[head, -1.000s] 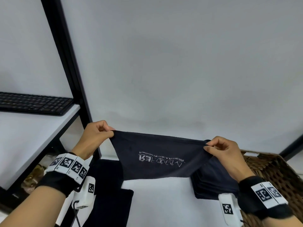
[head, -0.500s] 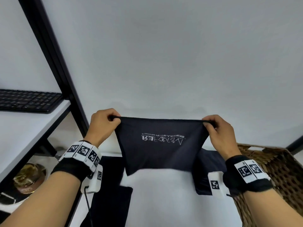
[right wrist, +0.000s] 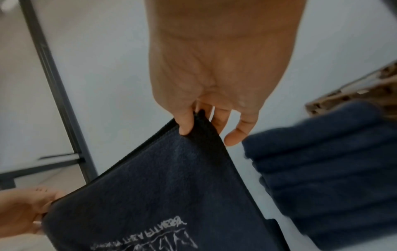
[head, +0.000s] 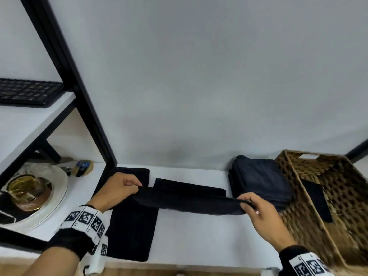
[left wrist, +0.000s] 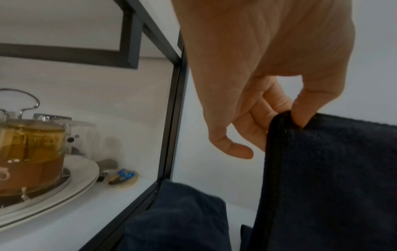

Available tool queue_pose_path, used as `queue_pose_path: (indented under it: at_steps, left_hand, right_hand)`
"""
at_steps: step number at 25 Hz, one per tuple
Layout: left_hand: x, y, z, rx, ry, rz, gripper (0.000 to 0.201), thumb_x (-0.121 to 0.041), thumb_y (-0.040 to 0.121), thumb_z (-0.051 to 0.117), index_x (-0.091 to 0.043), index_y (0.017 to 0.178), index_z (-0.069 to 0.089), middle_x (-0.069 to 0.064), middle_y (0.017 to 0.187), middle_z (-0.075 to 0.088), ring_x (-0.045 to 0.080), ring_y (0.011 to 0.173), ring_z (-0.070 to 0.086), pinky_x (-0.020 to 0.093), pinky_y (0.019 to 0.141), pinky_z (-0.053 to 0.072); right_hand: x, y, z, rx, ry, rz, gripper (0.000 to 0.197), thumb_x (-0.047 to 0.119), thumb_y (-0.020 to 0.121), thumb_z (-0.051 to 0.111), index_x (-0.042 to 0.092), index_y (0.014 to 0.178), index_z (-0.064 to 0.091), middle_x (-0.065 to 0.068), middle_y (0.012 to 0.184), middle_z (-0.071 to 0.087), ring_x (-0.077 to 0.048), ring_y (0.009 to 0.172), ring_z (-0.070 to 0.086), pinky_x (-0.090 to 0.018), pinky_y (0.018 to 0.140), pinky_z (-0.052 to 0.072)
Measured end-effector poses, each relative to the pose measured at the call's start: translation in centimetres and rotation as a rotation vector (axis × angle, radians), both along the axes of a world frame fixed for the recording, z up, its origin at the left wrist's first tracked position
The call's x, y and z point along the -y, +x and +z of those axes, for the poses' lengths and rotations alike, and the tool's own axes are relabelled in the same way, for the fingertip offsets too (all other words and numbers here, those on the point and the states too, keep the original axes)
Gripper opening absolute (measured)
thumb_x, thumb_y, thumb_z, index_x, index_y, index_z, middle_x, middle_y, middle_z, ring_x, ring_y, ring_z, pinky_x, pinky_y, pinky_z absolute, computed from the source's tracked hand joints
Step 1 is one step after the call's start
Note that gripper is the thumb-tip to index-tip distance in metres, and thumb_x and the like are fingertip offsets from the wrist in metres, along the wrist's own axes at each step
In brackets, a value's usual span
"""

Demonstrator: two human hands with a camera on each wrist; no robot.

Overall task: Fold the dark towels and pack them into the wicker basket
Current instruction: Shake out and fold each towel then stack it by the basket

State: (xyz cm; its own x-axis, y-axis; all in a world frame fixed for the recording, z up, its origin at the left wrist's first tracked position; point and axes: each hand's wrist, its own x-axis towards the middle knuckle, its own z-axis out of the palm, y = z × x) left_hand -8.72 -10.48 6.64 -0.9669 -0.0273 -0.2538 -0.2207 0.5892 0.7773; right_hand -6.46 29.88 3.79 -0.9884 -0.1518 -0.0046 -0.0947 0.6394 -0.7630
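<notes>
A dark towel (head: 189,202) with white print (right wrist: 150,237) is stretched between my hands, low over the white shelf (head: 199,236). My left hand (head: 119,188) pinches its left corner between thumb and fingers (left wrist: 300,112). My right hand (head: 256,210) pinches the right corner (right wrist: 193,122). A stack of folded dark towels (head: 260,182) sits right of the towel, beside the wicker basket (head: 298,216). One dark towel (head: 316,200) lies inside the basket. Another flat dark towel (head: 131,232) lies on the shelf under my left wrist.
A black frame post (head: 79,92) rises left of my left hand. Beyond it, a glass teapot (head: 27,192) stands on a white plate (head: 57,198), with a small round tin (head: 83,168) behind. A keyboard (head: 27,92) rests on the upper shelf.
Both hands have lowered the towel from chest height, where it hung open showing its print, down toward the shelf; its lower part now lies on the surface. The view tilted downward.
</notes>
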Motion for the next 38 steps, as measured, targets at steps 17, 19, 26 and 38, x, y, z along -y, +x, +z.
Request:
queue_pose_path:
  at_steps: [17,19,26,38]
  left_hand:
    - [-9.2,-8.1,-19.4,0.011,-0.546,-0.539,0.051,-0.045,0.08,0.066,-0.025,0.125,0.05,-0.002,0.12,0.044,0.018,0.112,0.047,0.033,0.094,0.041]
    - [-9.6,-6.7,-19.8,0.018,-0.742,-0.806,0.063,-0.045,0.075,0.066,-0.025,0.131,0.046,0.0,0.124,0.044,0.023,0.114,0.045,0.036,0.095,0.035]
    - [-12.1,-6.0,-19.0,0.076,-0.791,-0.405,0.034,-0.04,0.091,0.057,-0.014,0.112,0.053,0.006,0.106,0.061,0.028,0.095,0.062,0.038,0.076,0.047]
    - [-11.5,5.9,-17.1,0.205,0.241,0.188,0.033,-0.007,0.085,0.069,-0.021,0.112,0.057,-0.012,0.111,0.06,0.008,0.108,0.056,0.023,0.092,0.047]
  right_hand:
    - [5.0,-8.6,-17.9,-0.009,0.706,0.023,0.039,0.009,0.061,0.083,0.018,0.097,0.07,-0.006,0.11,0.068,-0.03,0.092,0.067,-0.043,0.07,0.055]
    - [4.9,-8.9,-18.7,0.071,0.649,0.035,0.027,0.018,0.07,0.081,0.02,0.094,0.069,-0.001,0.102,0.068,-0.026,0.092,0.066,-0.043,0.075,0.052]
    - [3.8,-2.7,-18.2,0.493,0.323,-0.223,0.031,0.028,0.088,0.066,0.018,0.104,0.041,0.004,0.093,0.062,-0.02,0.087,0.059,-0.028,0.072,0.039]
    - [5.5,5.8,-13.2,0.645,-0.407,-0.331,0.04,0.014,0.091,0.064,0.04,0.12,0.055,-0.006,0.094,0.076,-0.019,0.087,0.073,-0.033,0.076,0.058]
